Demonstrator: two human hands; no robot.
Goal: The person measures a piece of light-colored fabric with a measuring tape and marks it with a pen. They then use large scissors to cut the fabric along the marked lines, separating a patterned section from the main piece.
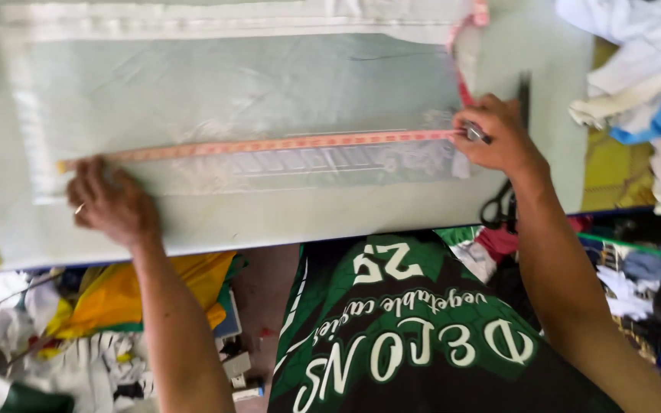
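A pink measuring tape [269, 145] lies stretched straight across a pale green sheet of fabric [231, 84] on the worktable [529, 53]. My left hand [109, 203] presses the tape's left end flat against the fabric, fingers closed over it. My right hand [495, 134] pinches the tape at its right end, with a small metal piece between the fingers. The rest of the tape loops away upward past my right hand. Faint pale printing shows on the fabric just below the tape.
Black scissors [495, 206] lie near the table's front edge under my right wrist. A heap of white and blue cloth [644, 69] sits at the right. Yellow, white and other fabric scraps [109, 306] litter the floor below the table.
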